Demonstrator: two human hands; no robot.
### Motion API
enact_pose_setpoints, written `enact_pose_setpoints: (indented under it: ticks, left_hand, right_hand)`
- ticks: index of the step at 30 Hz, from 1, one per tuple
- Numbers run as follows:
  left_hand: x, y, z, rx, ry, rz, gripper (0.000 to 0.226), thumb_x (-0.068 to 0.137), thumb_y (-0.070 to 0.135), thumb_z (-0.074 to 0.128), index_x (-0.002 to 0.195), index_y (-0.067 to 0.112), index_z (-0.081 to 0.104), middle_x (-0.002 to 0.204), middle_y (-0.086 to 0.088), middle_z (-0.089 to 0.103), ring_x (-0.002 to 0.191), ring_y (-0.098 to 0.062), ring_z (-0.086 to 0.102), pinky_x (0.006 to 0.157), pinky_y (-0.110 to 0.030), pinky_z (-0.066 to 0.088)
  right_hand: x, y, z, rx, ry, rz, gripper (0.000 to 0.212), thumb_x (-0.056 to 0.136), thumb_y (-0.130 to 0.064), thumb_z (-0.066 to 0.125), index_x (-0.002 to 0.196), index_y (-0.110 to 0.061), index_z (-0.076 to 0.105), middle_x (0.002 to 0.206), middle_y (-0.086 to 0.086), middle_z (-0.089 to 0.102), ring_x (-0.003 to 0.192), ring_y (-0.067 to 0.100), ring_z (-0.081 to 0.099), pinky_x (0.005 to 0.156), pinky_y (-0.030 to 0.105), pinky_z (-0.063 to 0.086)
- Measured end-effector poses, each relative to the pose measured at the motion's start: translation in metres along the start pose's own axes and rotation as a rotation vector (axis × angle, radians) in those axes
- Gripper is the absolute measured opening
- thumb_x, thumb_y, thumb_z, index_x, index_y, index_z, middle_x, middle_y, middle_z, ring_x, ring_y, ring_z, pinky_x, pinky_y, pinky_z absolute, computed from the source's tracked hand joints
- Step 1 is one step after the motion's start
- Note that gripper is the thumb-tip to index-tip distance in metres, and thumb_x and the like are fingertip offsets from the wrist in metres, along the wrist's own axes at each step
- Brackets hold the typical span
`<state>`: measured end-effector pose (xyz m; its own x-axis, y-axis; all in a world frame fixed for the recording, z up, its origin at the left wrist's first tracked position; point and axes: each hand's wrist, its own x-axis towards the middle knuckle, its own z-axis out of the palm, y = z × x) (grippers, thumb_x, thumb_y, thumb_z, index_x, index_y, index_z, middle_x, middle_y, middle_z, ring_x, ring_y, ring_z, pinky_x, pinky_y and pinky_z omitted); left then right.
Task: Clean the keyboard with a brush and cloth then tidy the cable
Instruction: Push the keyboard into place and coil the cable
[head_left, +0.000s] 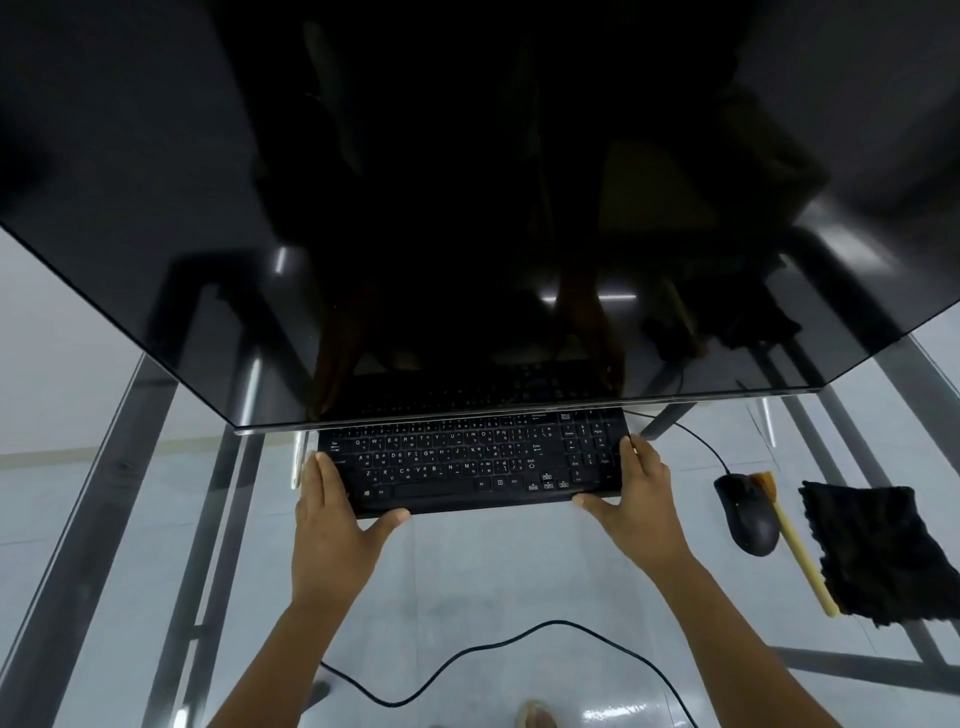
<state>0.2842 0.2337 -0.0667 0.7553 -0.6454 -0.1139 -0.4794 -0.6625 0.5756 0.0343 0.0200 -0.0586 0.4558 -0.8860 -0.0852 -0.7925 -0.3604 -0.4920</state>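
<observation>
Glass-topped desk (493, 571), see-through, on a grey metal frame (93, 519); frame bars run diagonally down the left side and across the near right. Large dark monitor (467, 208) fills the far half of the view, screen off, glossy, its lower edge hanging over the desk. Screen reflects frame bars and a few bright light streaks. Pale grey tiled floor (467, 675) visible through the glass, tile joints faint, glossy glare patch at near right. Light wall area at left beyond the monitor edge, with a pale strip low along it. Lighting dim, cool, even. Black mouse (748, 514) on the right, its wire running far toward the monitor.
</observation>
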Motion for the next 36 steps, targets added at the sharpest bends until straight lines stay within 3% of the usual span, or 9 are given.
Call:
enact_pose_setpoints:
  ticks: [4, 7, 12, 17, 22, 25, 27, 30, 36]
  left_hand:
    - [-0.001, -0.002, 0.004, 0.087, 0.062, 0.043, 0.117, 0.069, 0.068, 0.062, 0.149, 0.0, 0.012, 0.156, -0.016, 0.018, 0.144, -0.031, 0.016, 0.116, -0.053, 0.021]
    - [-0.011, 0.011, 0.012, 0.171, 0.101, 0.113, 0.114, 0.076, 0.08, 0.046, 0.15, 0.0, 0.012, 0.157, -0.017, 0.017, 0.146, -0.028, 0.013, 0.117, -0.049, 0.012]
    - [-0.028, 0.066, 0.046, 0.232, -0.028, 0.3, 0.096, 0.085, 0.074, 0.022, 0.152, 0.008, 0.005, 0.161, -0.004, 0.0, 0.148, -0.017, -0.006, 0.119, -0.041, 0.001]
    - [-0.028, 0.131, 0.083, 0.354, -0.141, 0.509, 0.072, 0.093, 0.056, 0.029, 0.144, 0.006, 0.037, 0.155, -0.009, 0.029, 0.144, -0.023, 0.023, 0.114, -0.047, 0.019]
    - [-0.023, 0.168, 0.107, 0.385, -0.194, 0.592, 0.067, 0.093, 0.046, 0.05, 0.146, 0.007, 0.035, 0.156, -0.01, 0.026, 0.146, -0.024, 0.018, 0.116, -0.047, 0.017]
    - [-0.019, 0.181, 0.118, 0.402, -0.225, 0.609, 0.067, 0.095, 0.044, 0.047, 0.148, 0.007, 0.03, 0.158, -0.008, 0.019, 0.147, -0.022, 0.012, 0.118, -0.046, 0.012]
    - [-0.016, 0.183, 0.121, 0.432, -0.217, 0.623, 0.064, 0.092, 0.044, 0.049, 0.143, 0.006, 0.04, 0.154, -0.01, 0.031, 0.144, -0.024, 0.025, 0.114, -0.048, 0.023]
    - [-0.013, 0.19, 0.131, 0.463, -0.203, 0.642, 0.064, 0.09, 0.047, 0.036, 0.137, 0.005, 0.049, 0.148, -0.01, 0.042, 0.139, -0.024, 0.036, 0.109, -0.05, 0.032]
    - [-0.007, 0.194, 0.141, 0.48, -0.176, 0.626, 0.067, 0.091, 0.047, 0.03, 0.143, 0.006, 0.041, 0.153, -0.009, 0.033, 0.143, -0.023, 0.026, 0.112, -0.05, 0.028]
  right_hand:
    - [0.001, 0.004, -0.001, -0.005, -0.01, -0.03, 0.089, 0.07, -0.041, 0.08, 0.14, -0.006, 0.038, 0.142, 0.011, 0.038, 0.125, 0.031, 0.039, 0.105, 0.048, 0.038]
    - [0.001, 0.012, -0.015, -0.019, 0.023, -0.035, 0.078, 0.079, -0.038, 0.074, 0.141, -0.006, 0.039, 0.143, 0.016, 0.039, 0.129, 0.035, 0.039, 0.105, 0.051, 0.038]
    - [-0.007, 0.046, -0.051, -0.168, 0.234, 0.043, 0.058, 0.082, -0.02, 0.072, 0.132, -0.002, 0.049, 0.131, 0.023, 0.049, 0.115, 0.042, 0.05, 0.096, 0.052, 0.044]
    - [-0.028, 0.087, -0.076, -0.273, 0.256, 0.084, 0.053, 0.069, -0.01, 0.081, 0.117, 0.0, 0.06, 0.117, 0.026, 0.056, 0.099, 0.047, 0.055, 0.079, 0.056, 0.051]
    - [-0.041, 0.104, -0.063, -0.327, 0.209, 0.051, 0.059, 0.062, -0.002, 0.083, 0.117, 0.0, 0.063, 0.12, 0.026, 0.057, 0.097, 0.046, 0.058, 0.08, 0.054, 0.053]
    - [-0.035, 0.107, -0.059, -0.298, 0.234, 0.024, 0.056, 0.069, 0.006, 0.075, 0.122, -0.001, 0.061, 0.124, 0.025, 0.054, 0.1, 0.043, 0.057, 0.083, 0.05, 0.053]
    - [-0.025, 0.103, -0.058, -0.284, 0.233, -0.021, 0.054, 0.073, 0.006, 0.072, 0.125, -0.002, 0.058, 0.125, 0.022, 0.053, 0.103, 0.04, 0.055, 0.086, 0.048, 0.052]
    - [0.0, 0.106, -0.061, -0.278, 0.239, -0.042, 0.057, 0.071, 0.008, 0.073, 0.125, -0.002, 0.058, 0.124, 0.021, 0.054, 0.104, 0.038, 0.055, 0.088, 0.046, 0.051]
    - [0.045, 0.112, -0.07, -0.313, 0.235, 0.008, 0.055, 0.074, 0.002, 0.07, 0.127, -0.005, 0.057, 0.126, 0.019, 0.054, 0.107, 0.037, 0.055, 0.085, 0.048, 0.05]
